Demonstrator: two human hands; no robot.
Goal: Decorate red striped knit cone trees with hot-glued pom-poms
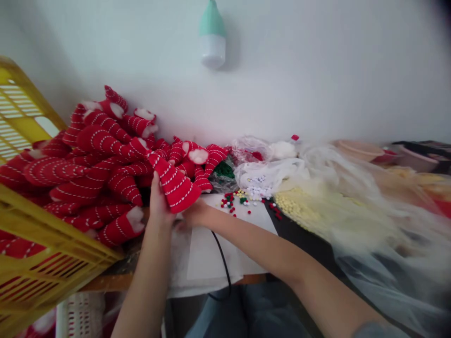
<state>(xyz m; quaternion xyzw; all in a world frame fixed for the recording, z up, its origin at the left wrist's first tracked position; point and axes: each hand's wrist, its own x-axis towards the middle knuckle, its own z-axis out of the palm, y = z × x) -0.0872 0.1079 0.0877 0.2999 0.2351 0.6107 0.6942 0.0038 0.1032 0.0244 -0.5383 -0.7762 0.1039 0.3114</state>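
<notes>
A red felt cone with white stitched stripes (174, 183) is gripped by my left hand (159, 199), its wide end toward the lower right. Just under that wide end is my right hand (192, 215); its fingers are blurred and partly hidden, so what they hold cannot be made out. A black cable (222, 258) runs down from near my right hand over the white paper (255, 225). Small red, green, white and yellow pompoms (229, 202) lie scattered at the paper's back edge.
Many stuffed red striped cones (102, 141) are heaped at the left, by a yellow plastic crate (52, 234). Clear bags with yellow pompoms (303, 206) and other material spread across the right. A green and white bulb (213, 37) hangs at the wall.
</notes>
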